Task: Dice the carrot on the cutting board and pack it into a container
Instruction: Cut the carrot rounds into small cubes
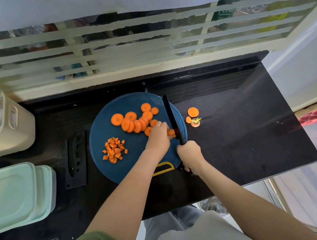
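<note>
Several mint plastic containers stack at the near left, beside a flat black sheath on the glossy black counter. On the round blue board, the right hand grips the black knife by its handle while the left hand pinches carrot sticks under the blade. Small dice lie heaped left; round slices overlap farther back; three scraps sit off-board right.

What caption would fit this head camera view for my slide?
Left hand steadies carrot strips on the blue cutting board while the right hand cuts them with a black knife.
</note>
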Available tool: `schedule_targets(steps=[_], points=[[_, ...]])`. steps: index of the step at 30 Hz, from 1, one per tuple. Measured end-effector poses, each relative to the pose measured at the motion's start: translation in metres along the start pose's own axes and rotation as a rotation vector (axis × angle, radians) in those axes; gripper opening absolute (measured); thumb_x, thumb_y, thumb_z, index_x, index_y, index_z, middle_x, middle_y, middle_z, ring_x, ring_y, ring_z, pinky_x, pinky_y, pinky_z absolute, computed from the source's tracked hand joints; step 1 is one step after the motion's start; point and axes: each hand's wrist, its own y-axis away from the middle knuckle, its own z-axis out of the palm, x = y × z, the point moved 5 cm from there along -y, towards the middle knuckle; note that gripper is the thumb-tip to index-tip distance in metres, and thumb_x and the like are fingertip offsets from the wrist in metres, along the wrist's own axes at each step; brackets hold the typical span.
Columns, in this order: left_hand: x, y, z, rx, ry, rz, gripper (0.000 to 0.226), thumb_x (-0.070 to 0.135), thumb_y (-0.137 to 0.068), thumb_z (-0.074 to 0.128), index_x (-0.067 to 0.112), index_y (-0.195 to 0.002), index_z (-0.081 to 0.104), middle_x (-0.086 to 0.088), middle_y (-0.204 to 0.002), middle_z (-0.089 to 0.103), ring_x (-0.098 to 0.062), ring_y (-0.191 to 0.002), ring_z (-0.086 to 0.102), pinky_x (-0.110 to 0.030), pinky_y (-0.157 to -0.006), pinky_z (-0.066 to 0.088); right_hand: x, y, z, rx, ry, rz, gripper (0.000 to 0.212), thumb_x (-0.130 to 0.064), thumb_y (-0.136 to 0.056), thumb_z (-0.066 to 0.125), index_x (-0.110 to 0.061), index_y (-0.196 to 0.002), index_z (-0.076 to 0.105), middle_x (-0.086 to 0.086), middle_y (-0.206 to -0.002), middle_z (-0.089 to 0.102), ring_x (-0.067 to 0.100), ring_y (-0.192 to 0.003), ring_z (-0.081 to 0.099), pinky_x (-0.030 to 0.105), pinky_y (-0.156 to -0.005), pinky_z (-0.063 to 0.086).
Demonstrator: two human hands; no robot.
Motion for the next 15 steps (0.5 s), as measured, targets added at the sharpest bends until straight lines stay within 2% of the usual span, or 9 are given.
schedule_targets(steps=[3,7,15], points=[[-0.006,0.002,-0.002,-0.005,0.098,-0.063,0.023,0.009,-0.090,0.061,0.003,-0.111,0.054,-0.011,-0.115,0.049,-0.022,-0.099,0.053,-0.034,-0.090,0.045,-0.001,0.005,-0.003,-0.010,-0.021,-0.044,0.012,-0.017,-0.092,0.046,-0.011,-0.082,0.050,0.008,-0.075,0.050,0.020,-0.058,0.048,0.029,-0.046,0.040],[-0.010,0.003,-0.006,0.005,0.159,-0.084,0.022,0.009,-0.094,0.055,0.002,-0.114,0.056,-0.012,-0.118,0.051,-0.023,-0.104,0.054,-0.031,-0.094,0.045,0.003,0.016,-0.006,-0.013,-0.048,-0.066,0.015,-0.015,-0.093,0.046,-0.013,-0.078,0.050,0.005,-0.070,0.047,0.017,-0.053,0.044,0.026,-0.042,0.036],[-0.003,0.004,-0.006,0.063,0.105,-0.060,0.010,0.009,-0.095,0.053,0.001,-0.100,0.057,-0.010,-0.103,0.048,-0.022,-0.089,0.049,-0.029,-0.075,0.039,0.001,0.021,-0.002,0.026,0.026,-0.136,0.016,-0.014,-0.092,0.048,-0.011,-0.076,0.050,0.004,-0.071,0.050,0.018,-0.061,0.048,0.031,-0.057,0.043]])
